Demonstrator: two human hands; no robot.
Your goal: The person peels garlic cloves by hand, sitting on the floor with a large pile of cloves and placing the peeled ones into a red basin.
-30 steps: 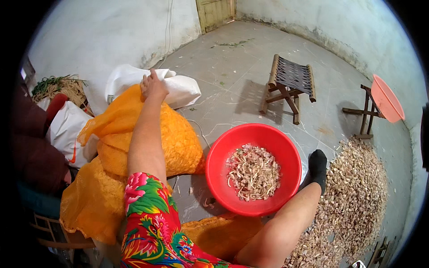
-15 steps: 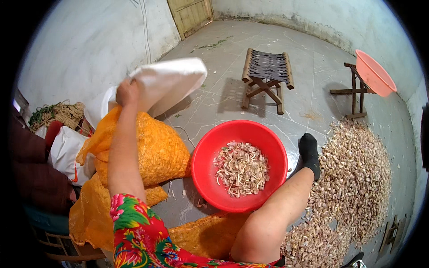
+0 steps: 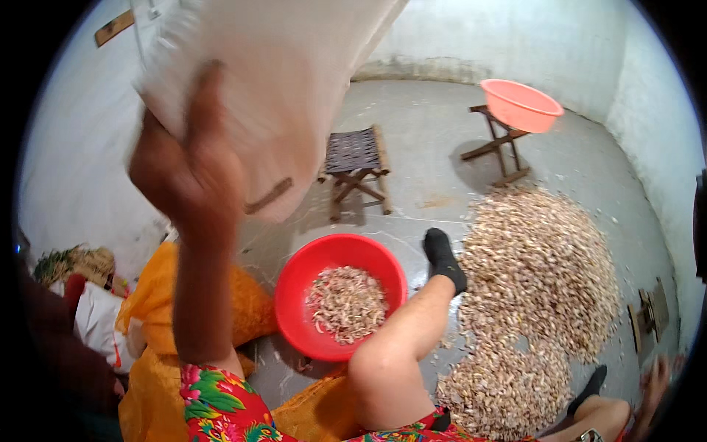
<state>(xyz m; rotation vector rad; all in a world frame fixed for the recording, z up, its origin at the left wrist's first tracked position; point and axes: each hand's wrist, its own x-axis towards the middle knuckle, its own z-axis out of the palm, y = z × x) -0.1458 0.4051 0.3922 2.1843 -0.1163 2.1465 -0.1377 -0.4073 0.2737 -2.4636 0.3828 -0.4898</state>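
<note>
A large white sack [image 3: 287, 66], partly transparent and smeared by motion, hangs raised in front of me at the upper left. My left hand [image 3: 193, 166] is closed on its edge, thumb up. Below the raised sack stands a red basin [image 3: 291, 320] with dry garlic skins and stalks [image 3: 347, 302] in it. Bulging orange mesh sacks [image 3: 250, 302] lie left of the basin, partly behind my left forearm. At the lower right rim, my right hand [image 3: 654, 379] shows only in part beside my bent right leg, its fingers blurred.
A broad heap of garlic cloves [image 3: 541, 272] covers the floor at right, beside my socked left foot [image 3: 440, 254]. Farther back are a folding stool [image 3: 355, 152] and another stool [image 3: 501, 144] bearing a pink basin [image 3: 521, 107]. A small wooden piece [image 3: 649, 317] lies by the right wall.
My left hand has lifted the white sack from beside the orange sacks, up and toward me. The view has turned to the right; my right leg and part of my right hand have come in.
</note>
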